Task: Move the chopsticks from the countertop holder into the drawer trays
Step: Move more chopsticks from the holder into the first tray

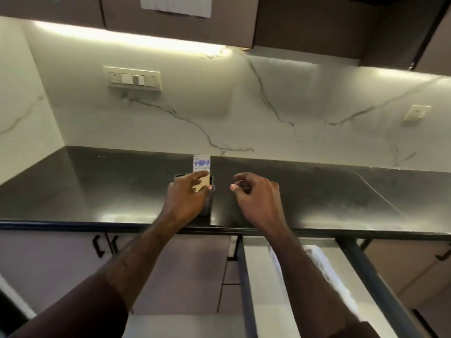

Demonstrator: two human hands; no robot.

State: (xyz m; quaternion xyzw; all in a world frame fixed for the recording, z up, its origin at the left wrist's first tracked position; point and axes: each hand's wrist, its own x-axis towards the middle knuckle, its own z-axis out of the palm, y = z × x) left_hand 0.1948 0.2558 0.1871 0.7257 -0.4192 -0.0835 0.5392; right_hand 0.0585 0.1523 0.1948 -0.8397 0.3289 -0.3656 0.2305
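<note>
A dark holder (208, 203) stands on the black countertop (97, 191) near its front edge. A pack of chopsticks in a white paper wrapper with blue print (201, 164) sticks up out of it. My left hand (188, 193) is closed around the lower part of that pack at the holder's rim. My right hand (258, 191) hovers just right of the holder with its fingers curled and nothing in it. Below the counter an open drawer (268, 276) shows a pale tray, partly hidden by my right forearm.
A marble backsplash with a switch panel (134, 79) and a small socket (416, 113) rises behind the counter. Brown upper cabinets hang overhead. Lower cabinet doors with black handles (97, 245) sit left of the drawer. The drawer's dark rails (366, 276) jut toward me.
</note>
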